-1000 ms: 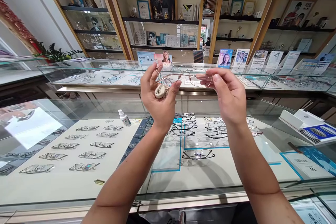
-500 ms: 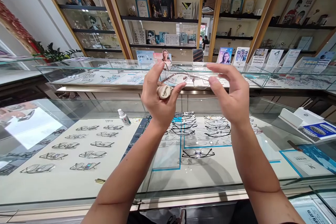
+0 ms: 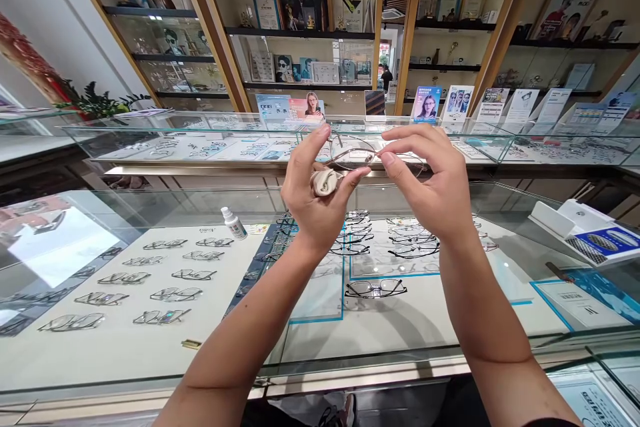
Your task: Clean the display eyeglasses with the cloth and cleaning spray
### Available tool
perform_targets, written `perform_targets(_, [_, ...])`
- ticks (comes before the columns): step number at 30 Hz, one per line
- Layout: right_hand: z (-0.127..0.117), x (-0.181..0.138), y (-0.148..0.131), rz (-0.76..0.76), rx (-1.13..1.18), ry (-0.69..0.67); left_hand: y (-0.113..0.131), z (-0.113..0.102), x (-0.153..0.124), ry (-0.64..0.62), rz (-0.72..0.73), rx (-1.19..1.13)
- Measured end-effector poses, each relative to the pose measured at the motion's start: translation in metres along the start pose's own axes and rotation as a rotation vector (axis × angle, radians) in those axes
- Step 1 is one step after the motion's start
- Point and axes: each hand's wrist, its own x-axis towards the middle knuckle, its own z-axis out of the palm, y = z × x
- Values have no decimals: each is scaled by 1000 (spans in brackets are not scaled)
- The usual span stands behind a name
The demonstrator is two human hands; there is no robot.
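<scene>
Raised above the display counter, my left hand (image 3: 313, 207) is closed around a rolled beige cloth (image 3: 326, 182) and the near side of a pair of thin-rimmed eyeglasses (image 3: 370, 158). Its thumb points right beneath the lenses. My right hand (image 3: 434, 177) pinches the same eyeglasses around the bridge between thumb and fingertips. Part of the frame is hidden behind the fingers, and the clear lenses are hard to make out against the background.
Beneath my arms is a glass counter (image 3: 125, 363) displaying rows of spectacles (image 3: 376, 289). A white spray bottle (image 3: 233, 223) stands left; a white and blue box (image 3: 590, 233) sits right. Another glass showcase (image 3: 200, 170) runs across behind. At far left, someone's hands (image 3: 43, 227) appear dimly.
My right hand has moved left and its fingers have closed on the eyeglasses near the bridge. My left hand has shifted slightly right with the cloth and eyeglasses.
</scene>
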Motion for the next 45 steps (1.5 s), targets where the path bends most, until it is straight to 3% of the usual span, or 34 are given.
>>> perform_targets(10, [-3,4,7,98,217,-63,8,4,-2,-81,-149,-118])
perform_targets(21, [-5,4,13,158,225,-95,6,1,7,-200,-260,-248])
perform_targets(34, [1,5,23,367,431,-203,-1,6,0,-261,-330,-357])
perform_targets(37, [3,5,25,359,419,-188,2,8,-1,-242,-339,-367])
perform_targets(42, [13,2,20,233,247,-23,21,6,1,-49,-448,-295])
perform_targets(45, [24,-2,16,42,55,85,35,4,3,-143,-547,-329])
